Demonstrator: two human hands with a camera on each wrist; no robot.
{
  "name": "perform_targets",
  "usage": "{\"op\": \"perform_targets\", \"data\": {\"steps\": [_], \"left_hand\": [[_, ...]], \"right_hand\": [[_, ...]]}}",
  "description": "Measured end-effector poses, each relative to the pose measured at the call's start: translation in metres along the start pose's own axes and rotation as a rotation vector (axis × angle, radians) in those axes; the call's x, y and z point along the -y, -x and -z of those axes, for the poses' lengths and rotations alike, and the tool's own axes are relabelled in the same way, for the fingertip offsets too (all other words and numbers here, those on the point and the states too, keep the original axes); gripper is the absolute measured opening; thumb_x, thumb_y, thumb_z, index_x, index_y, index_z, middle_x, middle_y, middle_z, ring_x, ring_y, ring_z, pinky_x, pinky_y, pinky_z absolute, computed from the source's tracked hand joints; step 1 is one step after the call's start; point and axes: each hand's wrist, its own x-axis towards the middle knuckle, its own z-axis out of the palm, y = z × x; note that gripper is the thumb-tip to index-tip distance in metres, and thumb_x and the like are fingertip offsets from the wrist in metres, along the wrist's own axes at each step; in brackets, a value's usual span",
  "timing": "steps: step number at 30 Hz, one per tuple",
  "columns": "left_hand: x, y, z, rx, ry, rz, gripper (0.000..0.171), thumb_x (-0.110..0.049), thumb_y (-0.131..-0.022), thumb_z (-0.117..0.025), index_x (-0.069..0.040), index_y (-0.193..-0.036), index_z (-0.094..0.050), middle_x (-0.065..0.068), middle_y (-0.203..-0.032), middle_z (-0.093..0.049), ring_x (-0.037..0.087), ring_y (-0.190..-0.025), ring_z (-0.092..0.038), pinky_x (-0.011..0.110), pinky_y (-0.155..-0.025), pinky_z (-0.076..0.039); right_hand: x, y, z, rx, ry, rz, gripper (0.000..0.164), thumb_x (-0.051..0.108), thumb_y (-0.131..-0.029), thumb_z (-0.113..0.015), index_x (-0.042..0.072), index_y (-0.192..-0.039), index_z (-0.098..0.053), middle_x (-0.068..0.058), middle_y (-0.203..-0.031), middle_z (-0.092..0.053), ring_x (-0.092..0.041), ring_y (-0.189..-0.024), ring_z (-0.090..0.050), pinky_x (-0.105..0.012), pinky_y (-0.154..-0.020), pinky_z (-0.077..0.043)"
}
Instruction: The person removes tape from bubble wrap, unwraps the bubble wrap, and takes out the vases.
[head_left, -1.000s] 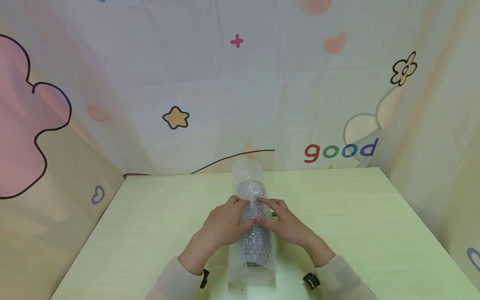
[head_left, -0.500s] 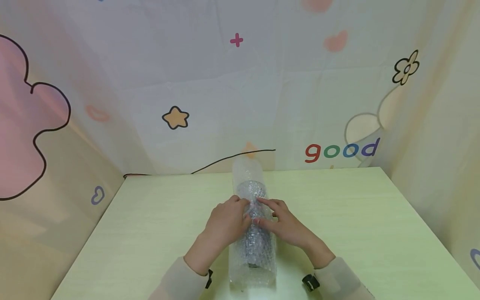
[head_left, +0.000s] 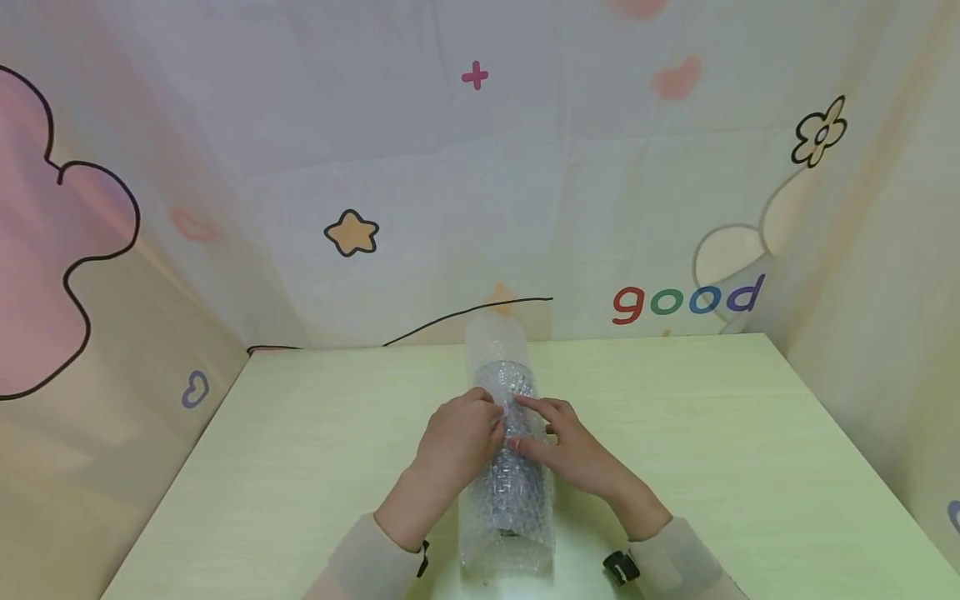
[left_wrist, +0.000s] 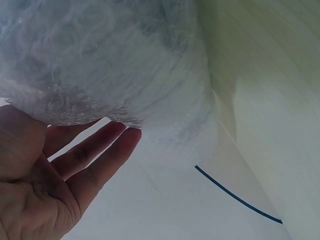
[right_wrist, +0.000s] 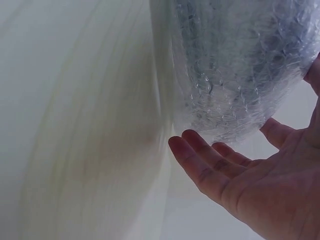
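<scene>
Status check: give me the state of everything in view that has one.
Bubble wrap: around the object, ends reaching past it.
Object: lying down, details obscured.
Left hand: at the wrap, pinch unclear.
Right hand: fingers extended, touching the wrap.
Curtain: hanging, creased.

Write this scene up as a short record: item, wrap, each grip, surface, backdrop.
Item: rounded, elongated object, lying lengthwise away from the person; identity blurred by the wrap
Wrap: clear bubble wrap, around the object and extending past both its ends
Left grip: bent fingers touching the wrap's left and upper side; whether they pinch is unclear
Right grip: relaxed fingers and thumb touching the wrap's right and upper side
Surface: pale table
Backdrop: light cloth with "good" lettering and an orange star
</scene>
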Motion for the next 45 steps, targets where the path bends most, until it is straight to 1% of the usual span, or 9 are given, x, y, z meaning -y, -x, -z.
{"op": "perform_targets", "data": {"steps": [5, 8, 12, 15, 17, 21, 26, 37, 45], "left_hand": [[-0.0002, -0.0004, -0.0019, -0.022, 0.001, -0.007, 0.013, -0.018, -0.094, -0.075, -0.007, -0.092, -0.083, 0.005, -0.098, -0.076, 0.020, -0.083, -0.075, 0.034, -0.072, -0.062], [0.0001, -0.0007, -0.0026, -0.030, 0.003, -0.012, 0.014, -0.017, -0.094, -0.075, -0.008, -0.084, -0.080, 0.004, -0.090, -0.075, 0.018, -0.075, -0.072, 0.032, -0.066, -0.059], [0.0008, -0.0010, -0.0028, -0.033, 0.013, -0.020, 0.023, -0.015, -0.093, -0.075, -0.012, -0.070, -0.072, 0.001, -0.074, -0.068, 0.012, -0.060, -0.058, 0.027, -0.055, -0.049], [0.0009, -0.0019, -0.0024, -0.029, 0.036, -0.015, 0.026, -0.013, -0.093, -0.074, -0.012, -0.067, -0.070, 0.000, -0.067, -0.064, 0.008, -0.054, -0.048, 0.023, -0.050, -0.041], [0.0006, -0.0027, -0.0019, -0.024, 0.050, -0.008, 0.025, -0.013, -0.093, -0.074, -0.011, -0.068, -0.071, 0.000, -0.065, -0.064, 0.007, -0.052, -0.045, 0.021, -0.049, -0.039], [0.0009, -0.0036, -0.0024, -0.019, 0.060, 0.001, 0.024, -0.015, -0.094, -0.075, -0.010, -0.070, -0.072, 0.001, -0.064, -0.064, 0.007, -0.051, -0.046, 0.020, -0.048, -0.039], [0.0017, -0.0047, -0.0043, -0.021, 0.062, 0.006, 0.024, -0.014, -0.093, -0.076, -0.010, -0.070, -0.072, 0.002, -0.065, -0.066, 0.008, -0.052, -0.048, 0.021, -0.049, -0.040], [0.0015, -0.0065, -0.0043, -0.025, 0.001, -0.007, 0.025, -0.015, -0.093, -0.075, -0.009, -0.070, -0.072, 0.004, -0.065, -0.068, 0.013, -0.053, -0.058, 0.025, -0.049, -0.046], [0.0018, -0.0069, -0.0034, -0.010, -0.003, -0.008, 0.024, -0.016, -0.094, -0.076, -0.008, -0.071, -0.073, 0.004, -0.063, -0.067, 0.010, -0.050, -0.053, 0.023, -0.048, -0.042]], "right_hand": [[0.0013, 0.0018, 0.0002, -0.001, 0.003, 0.005, 0.067, 0.044, -0.099, -0.067, 0.025, -0.158, -0.043, -0.019, -0.162, -0.029, -0.048, -0.134, -0.045, -0.062, -0.102, -0.049], [0.0014, 0.0025, -0.0001, -0.002, 0.003, 0.007, 0.067, 0.044, -0.099, -0.067, 0.026, -0.158, -0.043, -0.019, -0.162, -0.029, -0.048, -0.135, -0.045, -0.062, -0.103, -0.049], [0.0013, 0.0028, -0.0005, -0.005, 0.001, 0.004, 0.066, 0.045, -0.099, -0.067, 0.028, -0.158, -0.043, -0.017, -0.162, -0.030, -0.047, -0.137, -0.045, -0.063, -0.105, -0.047], [0.0011, 0.0029, -0.0003, -0.002, -0.001, 0.010, 0.066, 0.044, -0.099, -0.067, 0.026, -0.158, -0.043, -0.018, -0.162, -0.030, -0.048, -0.138, -0.044, -0.064, -0.107, -0.046], [0.0010, 0.0029, -0.0001, 0.000, -0.002, 0.013, 0.066, 0.043, -0.100, -0.067, 0.025, -0.158, -0.043, -0.019, -0.162, -0.030, -0.048, -0.138, -0.044, -0.065, -0.108, -0.045], [-0.0001, 0.0027, 0.0001, 0.002, 0.000, 0.017, 0.067, 0.042, -0.100, -0.067, 0.024, -0.159, -0.042, -0.020, -0.161, -0.030, -0.049, -0.138, -0.044, -0.065, -0.109, -0.045], [-0.0004, 0.0025, -0.0012, -0.002, -0.005, 0.004, 0.066, 0.043, -0.099, -0.067, 0.027, -0.159, -0.042, -0.018, -0.162, -0.030, -0.048, -0.139, -0.044, -0.064, -0.108, -0.046], [-0.0021, 0.0010, -0.0018, 0.002, -0.013, -0.010, 0.067, 0.044, -0.099, -0.068, 0.028, -0.159, -0.042, -0.016, -0.162, -0.030, -0.049, -0.140, -0.043, -0.064, -0.107, -0.046], [-0.0020, 0.0005, -0.0014, 0.011, -0.023, -0.018, 0.067, 0.045, -0.099, -0.068, 0.029, -0.159, -0.041, -0.015, -0.164, -0.027, -0.050, -0.141, -0.042, -0.064, -0.107, -0.046]]}}
